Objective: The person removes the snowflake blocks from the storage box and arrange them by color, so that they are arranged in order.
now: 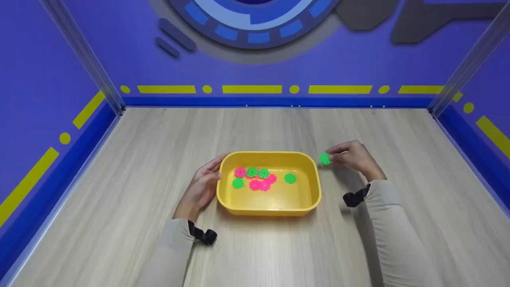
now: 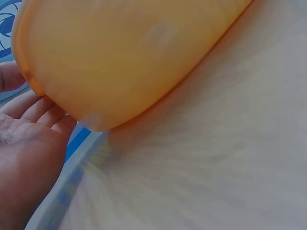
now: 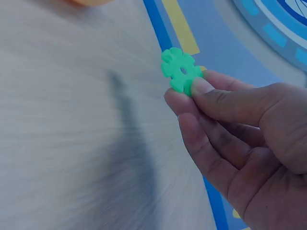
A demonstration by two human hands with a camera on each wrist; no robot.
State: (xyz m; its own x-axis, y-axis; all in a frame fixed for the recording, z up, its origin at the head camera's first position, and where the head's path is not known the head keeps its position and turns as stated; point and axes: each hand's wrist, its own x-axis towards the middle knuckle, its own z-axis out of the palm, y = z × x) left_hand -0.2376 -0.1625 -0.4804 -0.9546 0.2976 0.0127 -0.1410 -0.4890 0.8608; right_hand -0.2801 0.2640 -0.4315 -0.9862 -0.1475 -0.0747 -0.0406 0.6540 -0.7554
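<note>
While a green notched disc (image 1: 324,158), flat face towards the wrist camera, is pinched by the right hand (image 1: 356,158) just right of the yellow tub (image 1: 269,211), whose long axis runs left-right, the left hand (image 1: 201,186) grips the tub's left rim.

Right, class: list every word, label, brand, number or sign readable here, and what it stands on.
None readable.
The back wall shows only shapes, no lettering.
The yellow tub and the green disc in the right hand show no text.
Any marks on the discs inside are too small to read.
</note>
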